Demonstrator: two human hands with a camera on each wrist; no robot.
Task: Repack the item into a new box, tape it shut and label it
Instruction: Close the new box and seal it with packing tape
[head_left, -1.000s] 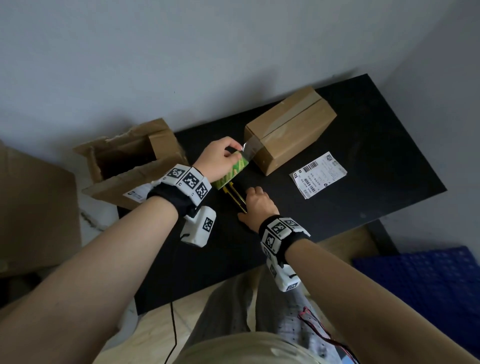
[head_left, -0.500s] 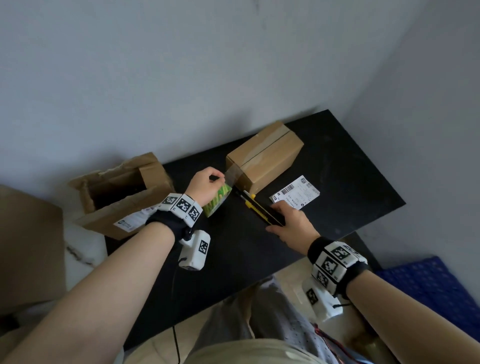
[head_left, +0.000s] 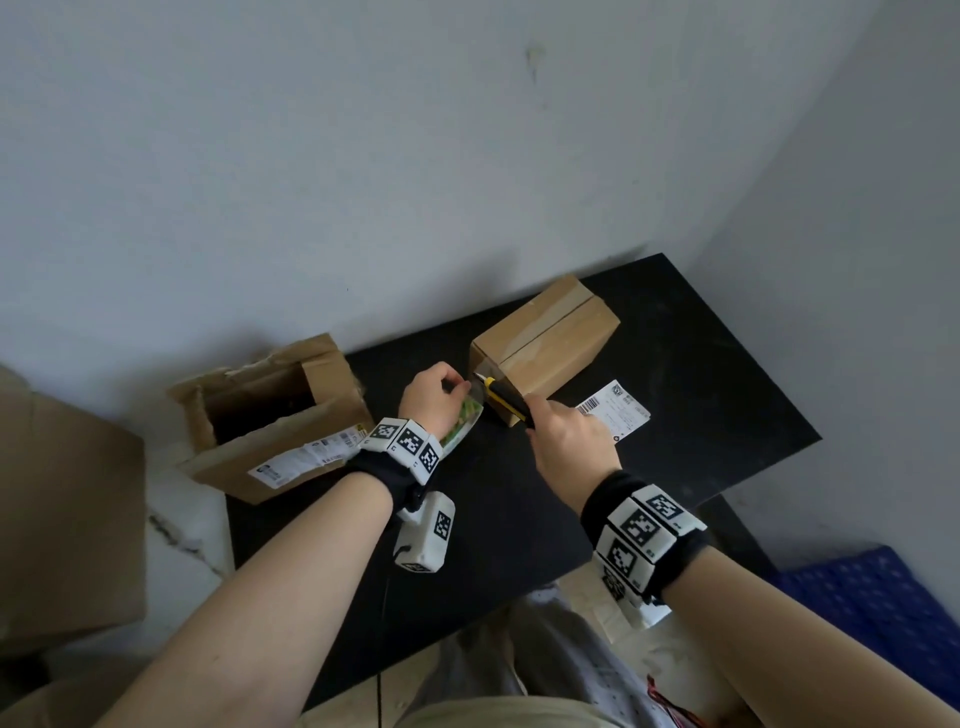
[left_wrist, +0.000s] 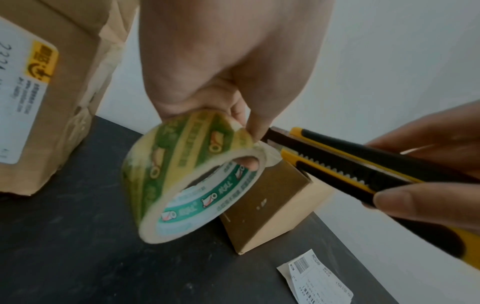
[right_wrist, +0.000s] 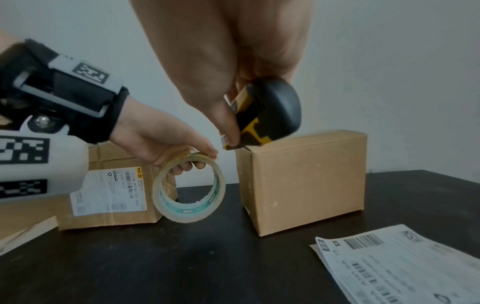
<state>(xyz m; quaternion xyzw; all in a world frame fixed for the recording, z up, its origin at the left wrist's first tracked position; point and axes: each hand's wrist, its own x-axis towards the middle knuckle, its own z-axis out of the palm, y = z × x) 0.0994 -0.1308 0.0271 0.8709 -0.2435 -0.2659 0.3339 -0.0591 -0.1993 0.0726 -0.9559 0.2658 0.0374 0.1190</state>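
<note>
The closed new box (head_left: 545, 343) (right_wrist: 303, 179) (left_wrist: 267, 207) stands on the black table (head_left: 701, 395), tape running along its top seam. My left hand (head_left: 434, 392) (left_wrist: 228, 67) (right_wrist: 161, 139) grips the tape roll (head_left: 462, 423) (left_wrist: 192, 174) (right_wrist: 189, 189) just left of the box's near corner. My right hand (head_left: 569, 441) (right_wrist: 228, 51) (left_wrist: 428, 176) grips a yellow and black utility knife (head_left: 506, 402) (left_wrist: 350, 166) (right_wrist: 265, 111), its tip at the tape stretched between roll and box. A shipping label (head_left: 613, 410) (right_wrist: 402, 265) (left_wrist: 317, 277) lies flat to the right of the box.
The torn open old box (head_left: 270, 415) (right_wrist: 111, 187) (left_wrist: 44, 88) with a label sits at the table's left edge. A large cardboard sheet (head_left: 62, 519) stands on the floor at left, a blue crate (head_left: 878, 613) at lower right. A grey wall is close behind the table.
My right hand picked the knife up off the table and brought it to the tape at the box's corner. The left hand kept hold of the tape roll.
</note>
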